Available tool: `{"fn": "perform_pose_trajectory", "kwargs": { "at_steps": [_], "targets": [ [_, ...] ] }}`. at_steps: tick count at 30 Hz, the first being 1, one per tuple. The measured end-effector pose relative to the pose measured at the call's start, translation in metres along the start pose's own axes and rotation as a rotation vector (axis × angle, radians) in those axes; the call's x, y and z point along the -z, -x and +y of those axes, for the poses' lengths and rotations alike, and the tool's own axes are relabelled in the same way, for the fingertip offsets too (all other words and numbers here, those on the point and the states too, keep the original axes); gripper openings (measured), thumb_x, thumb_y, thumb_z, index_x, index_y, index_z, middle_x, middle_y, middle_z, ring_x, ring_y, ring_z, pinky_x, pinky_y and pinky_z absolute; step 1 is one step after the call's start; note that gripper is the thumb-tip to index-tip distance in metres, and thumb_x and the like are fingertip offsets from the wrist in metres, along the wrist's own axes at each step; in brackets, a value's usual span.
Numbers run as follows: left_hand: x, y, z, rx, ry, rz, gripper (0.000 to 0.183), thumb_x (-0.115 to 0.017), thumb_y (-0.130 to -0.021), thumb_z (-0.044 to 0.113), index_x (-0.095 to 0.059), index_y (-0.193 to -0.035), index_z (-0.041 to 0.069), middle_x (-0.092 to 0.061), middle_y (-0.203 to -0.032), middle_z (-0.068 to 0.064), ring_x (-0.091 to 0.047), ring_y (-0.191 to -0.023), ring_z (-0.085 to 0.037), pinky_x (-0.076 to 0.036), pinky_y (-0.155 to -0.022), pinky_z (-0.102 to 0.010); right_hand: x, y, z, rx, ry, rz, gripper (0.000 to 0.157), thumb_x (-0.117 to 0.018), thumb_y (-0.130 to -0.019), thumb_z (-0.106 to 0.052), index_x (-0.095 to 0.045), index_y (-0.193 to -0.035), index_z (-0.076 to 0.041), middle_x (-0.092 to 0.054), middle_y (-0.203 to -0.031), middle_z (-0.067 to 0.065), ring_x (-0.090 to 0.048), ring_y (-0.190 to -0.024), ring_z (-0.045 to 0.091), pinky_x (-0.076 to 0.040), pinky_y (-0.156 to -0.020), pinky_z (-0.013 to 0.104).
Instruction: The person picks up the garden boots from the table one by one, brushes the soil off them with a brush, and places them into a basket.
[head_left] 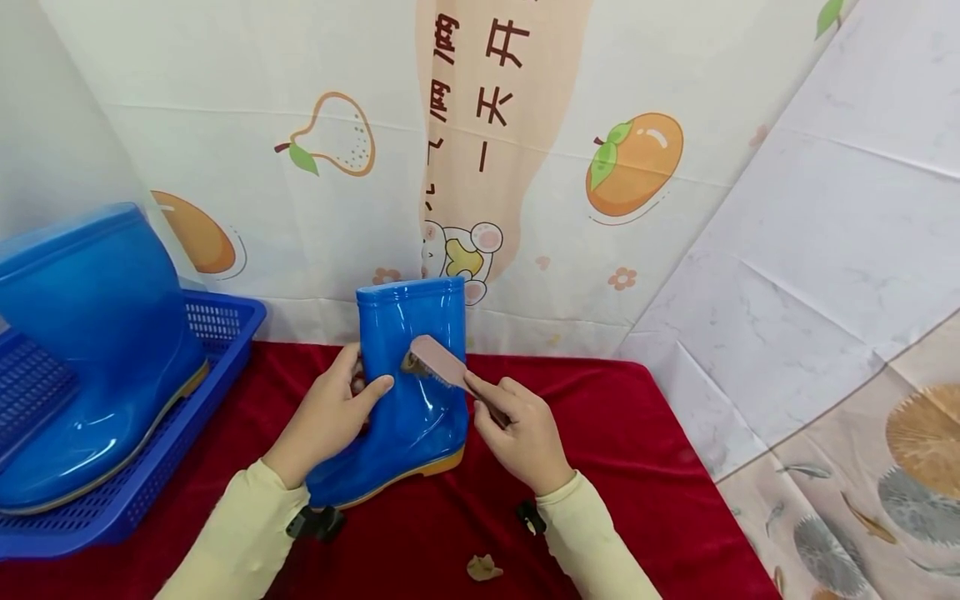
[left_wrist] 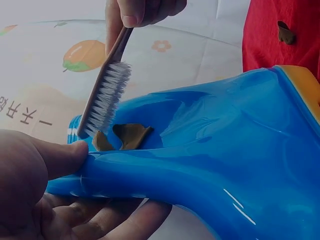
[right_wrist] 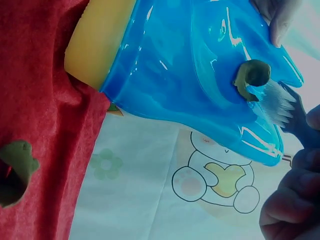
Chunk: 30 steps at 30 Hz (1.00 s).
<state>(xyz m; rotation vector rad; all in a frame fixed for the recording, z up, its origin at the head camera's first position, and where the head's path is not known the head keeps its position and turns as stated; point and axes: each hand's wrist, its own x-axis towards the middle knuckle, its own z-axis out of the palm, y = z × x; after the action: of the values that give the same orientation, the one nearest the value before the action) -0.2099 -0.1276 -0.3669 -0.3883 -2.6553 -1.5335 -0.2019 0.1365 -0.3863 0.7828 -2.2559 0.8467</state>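
A glossy blue rain boot (head_left: 397,433) with a yellow sole stands on the red cloth. My left hand (head_left: 330,408) grips its shaft, thumb on the near side and fingers curled behind. A pinkish-brown scrub brush (head_left: 440,361) is in my right hand (head_left: 525,433), held by the handle. In the left wrist view, its pale bristles (left_wrist: 107,95) point at the shaft, right beside a brown mud-like lump (left_wrist: 132,136) stuck there. The right wrist view shows that lump curled up at the bristle tips. Another brown piece (head_left: 483,568) lies on the cloth near me.
To the left, a second blue boot (head_left: 97,333) sits in a blue perforated plastic basket (head_left: 253,321). Red cloth (head_left: 607,442) covers the table. A white curtain (head_left: 525,233) printed with fruit and writing hangs close behind the boot.
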Motion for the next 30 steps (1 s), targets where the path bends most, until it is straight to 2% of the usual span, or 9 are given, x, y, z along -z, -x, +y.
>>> {"fn": "perform_pose_trajectory", "kwargs": {
  "at_steps": [9, 16, 24, 30],
  "targets": [
    [-0.0002, -0.0011, 0.0013, -0.018, -0.02, 0.002, 0.058, -0.055, -0.095, 0.04, -0.032, -0.139, 0.011, -0.059, -0.118, -0.014, -0.062, -0.086, -0.025, -0.055, -0.076, -0.051, -0.0014, 0.0003, -0.0015, 0.088, 0.041, -0.004, 0.044, -0.065, -0.089, -0.015, -0.058, -0.131, -0.024, -0.044, -0.072, -0.011, -0.034, -0.057, -0.001, -0.03, -0.046, 0.009],
    [-0.002, -0.0017, 0.0, -0.049, -0.049, 0.001, 0.056, -0.054, -0.094, 0.042, -0.034, -0.137, 0.012, -0.06, -0.114, -0.011, -0.062, -0.088, -0.025, -0.052, -0.08, -0.057, -0.0025, 0.002, -0.0019, 0.11, 0.038, -0.012, 0.044, -0.064, -0.089, -0.014, -0.058, -0.131, -0.023, -0.046, -0.072, -0.01, -0.033, -0.055, -0.002, -0.029, -0.045, 0.007],
    [-0.002, -0.0015, 0.0013, -0.001, -0.013, -0.002, 0.058, -0.054, -0.095, 0.038, -0.03, -0.14, 0.011, -0.059, -0.116, -0.015, -0.062, -0.084, -0.026, -0.057, -0.069, -0.044, -0.0006, 0.0011, 0.0009, 0.09, 0.115, 0.049, 0.038, -0.063, -0.086, -0.015, -0.064, -0.124, -0.023, -0.043, -0.066, -0.012, -0.033, -0.056, -0.001, -0.029, -0.045, 0.009],
    [0.0, -0.0012, 0.0019, 0.043, -0.013, 0.006, 0.06, -0.053, -0.096, 0.039, -0.027, -0.142, 0.01, -0.058, -0.119, -0.016, -0.062, -0.084, -0.026, -0.058, -0.067, -0.04, -0.0008, -0.0004, 0.0008, 0.075, 0.118, 0.032, 0.038, -0.062, -0.088, -0.016, -0.063, -0.125, -0.024, -0.044, -0.068, -0.012, -0.033, -0.056, -0.001, -0.029, -0.045, 0.009]
  ]
}}
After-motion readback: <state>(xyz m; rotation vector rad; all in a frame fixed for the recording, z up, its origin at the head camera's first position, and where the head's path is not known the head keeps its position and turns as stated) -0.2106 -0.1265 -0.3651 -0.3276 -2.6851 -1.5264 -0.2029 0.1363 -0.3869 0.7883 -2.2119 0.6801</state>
